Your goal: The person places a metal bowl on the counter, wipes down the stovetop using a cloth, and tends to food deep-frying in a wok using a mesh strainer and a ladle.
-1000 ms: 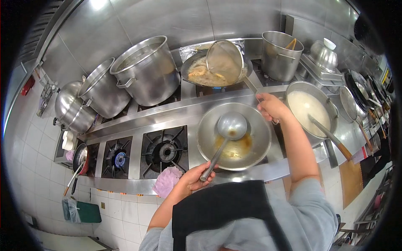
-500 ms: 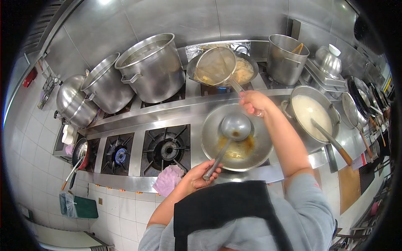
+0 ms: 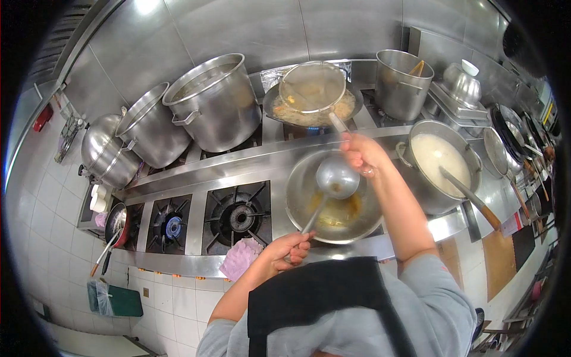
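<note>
My left hand (image 3: 289, 249) is closed round the handle of a metal ladle (image 3: 337, 177). The ladle's bowl hangs over a wide steel pan (image 3: 297, 205) with yellowish-brown liquid at its bottom. In my right hand (image 3: 363, 153) is the handle of a round mesh strainer (image 3: 313, 83). That strainer is above a dark wok (image 3: 272, 102) on the back burner, where pale food sits in foamy liquid, partly hidden by the mesh. A small yellow piece shows at the strainer's left side.
Large stockpots (image 3: 214, 113) stand back left, another pot (image 3: 399, 89) back right. A pot of whitish liquid (image 3: 437, 152) with a ladle in it is at my right. Front left are a lit burner (image 3: 173, 228), another burner (image 3: 241, 219), a pink cloth (image 3: 242, 260) and a small pan (image 3: 116, 220).
The strainer has shifted slightly and its mesh looks blurred. The ladle's bowl has moved a little to the right, with my left hand still on its handle.
</note>
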The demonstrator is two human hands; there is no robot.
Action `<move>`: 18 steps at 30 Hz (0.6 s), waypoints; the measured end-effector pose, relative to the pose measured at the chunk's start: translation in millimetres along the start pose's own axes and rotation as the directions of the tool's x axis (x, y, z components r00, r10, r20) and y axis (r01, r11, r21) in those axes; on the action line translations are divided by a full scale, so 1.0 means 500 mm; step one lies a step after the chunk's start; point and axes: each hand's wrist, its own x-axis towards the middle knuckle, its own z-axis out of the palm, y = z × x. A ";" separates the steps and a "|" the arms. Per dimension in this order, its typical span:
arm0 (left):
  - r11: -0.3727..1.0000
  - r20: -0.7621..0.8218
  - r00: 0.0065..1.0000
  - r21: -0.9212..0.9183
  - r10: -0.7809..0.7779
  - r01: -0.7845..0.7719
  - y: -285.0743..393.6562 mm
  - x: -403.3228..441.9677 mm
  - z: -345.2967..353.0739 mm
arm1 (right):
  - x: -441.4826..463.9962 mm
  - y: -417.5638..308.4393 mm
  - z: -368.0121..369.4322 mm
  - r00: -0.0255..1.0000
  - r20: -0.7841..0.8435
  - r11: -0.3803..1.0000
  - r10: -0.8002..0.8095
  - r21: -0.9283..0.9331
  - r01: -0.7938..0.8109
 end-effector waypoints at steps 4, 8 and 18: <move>0.975 -0.023 0.996 0.207 0.085 -0.078 -0.002 -0.056 0.021 | -0.050 0.001 -0.038 0.997 -0.042 0.997 -0.071 0.008 0.072; 0.934 -0.071 0.988 0.340 0.139 -0.107 -0.018 -0.087 0.025 | -0.082 0.006 -0.059 0.994 -0.101 0.999 -0.052 -0.007 0.052; 0.897 -0.089 0.985 0.432 0.148 -0.096 -0.028 -0.127 0.014 | -0.217 0.027 -0.041 0.975 -0.189 0.992 -0.120 -0.068 0.109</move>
